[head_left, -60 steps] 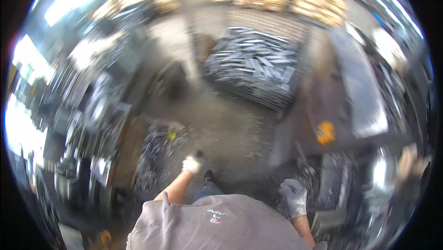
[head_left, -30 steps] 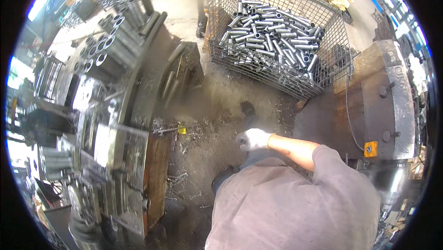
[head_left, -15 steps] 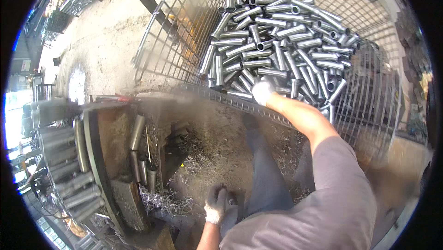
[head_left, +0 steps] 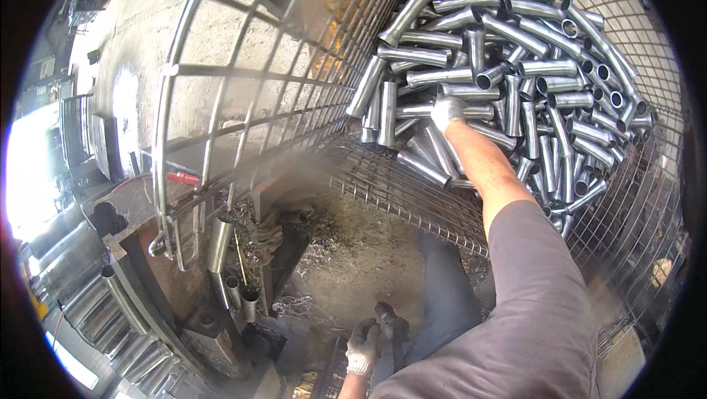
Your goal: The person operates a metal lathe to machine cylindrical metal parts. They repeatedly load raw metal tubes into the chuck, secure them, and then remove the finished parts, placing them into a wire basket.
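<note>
A heap of shiny metal tubes, many with a flared end, lies in a wire mesh basket. My right hand, in a white glove, reaches into the heap at its near side. It is closed over a tube lying crosswise; the glove hides most of its fingers. Just below it, a few tubes are smeared by motion. Low in the view, my left hand hangs beside my leg in a soiled glove. Its fingers are loosely bent, and nothing shows in them.
On the left stands a worn metal bench with a row of tubes beyond its edge. Several short tubes stand by its near side. Metal shavings litter the floor. The basket's bent wire side rises between bench and heap.
The basket and heap now appear larger and closer in the view. My right hand has moved deeper over the tubes, and some tubes by it have shifted. My left hand still hangs low.
</note>
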A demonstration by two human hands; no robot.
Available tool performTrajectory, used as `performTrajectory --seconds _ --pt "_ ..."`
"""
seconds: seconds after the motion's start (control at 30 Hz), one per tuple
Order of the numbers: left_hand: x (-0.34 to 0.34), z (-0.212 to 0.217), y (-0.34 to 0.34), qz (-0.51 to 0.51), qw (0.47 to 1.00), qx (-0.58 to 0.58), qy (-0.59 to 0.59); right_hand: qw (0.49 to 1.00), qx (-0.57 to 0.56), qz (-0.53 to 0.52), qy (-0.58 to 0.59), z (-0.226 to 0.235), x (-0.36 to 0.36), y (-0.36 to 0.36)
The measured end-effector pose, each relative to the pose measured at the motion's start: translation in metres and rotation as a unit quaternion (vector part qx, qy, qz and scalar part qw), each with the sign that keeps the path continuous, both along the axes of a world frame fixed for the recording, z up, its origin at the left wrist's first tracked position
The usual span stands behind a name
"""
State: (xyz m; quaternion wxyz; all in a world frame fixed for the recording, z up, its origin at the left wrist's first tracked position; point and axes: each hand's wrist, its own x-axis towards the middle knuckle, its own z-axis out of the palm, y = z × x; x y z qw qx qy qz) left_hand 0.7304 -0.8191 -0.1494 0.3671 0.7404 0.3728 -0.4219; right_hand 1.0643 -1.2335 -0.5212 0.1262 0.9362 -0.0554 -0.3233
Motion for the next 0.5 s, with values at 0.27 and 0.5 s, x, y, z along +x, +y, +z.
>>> performTrajectory --seconds 0.27,0.5 --pt "-0.013 0.011 0.026 -0.072 0.997 -0.019 0.033 0.945 0.259 0.171 -0.100 0.228 -0.017 -0.036" --pt "0.034 0.096 0.092 -0.136 0.937 -0.151 -0.283 0.794 0.556 0.238 -0.052 0.544 -0.150 0.157"
